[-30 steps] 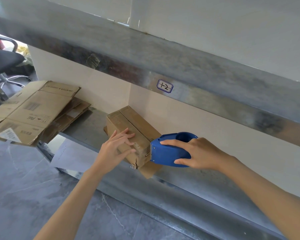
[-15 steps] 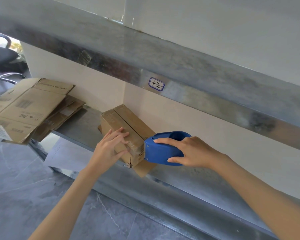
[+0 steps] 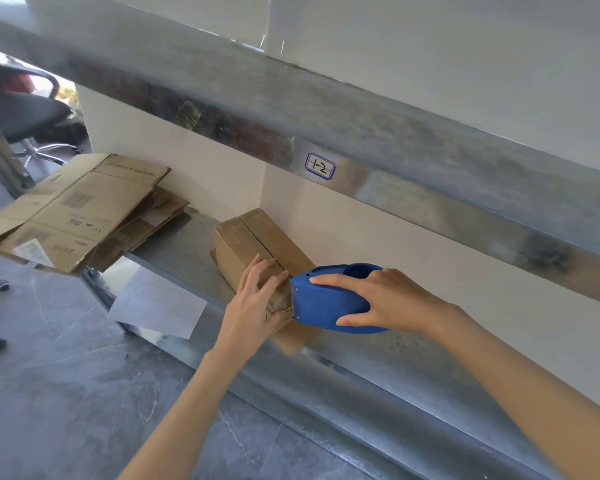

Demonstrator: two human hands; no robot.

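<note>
The right hand (image 3: 392,299) fingers (image 3: 329,280) grasp the blue tape dispenser (image 3: 326,306), its nose against the cardboard box (image 3: 257,233) at its near end. The left hand (image 3: 253,306), fingers straight, presses that box on the shelf (image 3: 181,251). Left of the box lie flattened cartons (image 3: 73,209).

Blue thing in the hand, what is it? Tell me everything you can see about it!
It looks like a blue tape dispenser: smooth plastic, rounded, with a round hollow on top. It is held sideways above the metal shelf, with its front edge pressed against the near end of the cardboard box. The right hand holds it, fingers over the top and thumb underneath. No tape roll shows.
</note>
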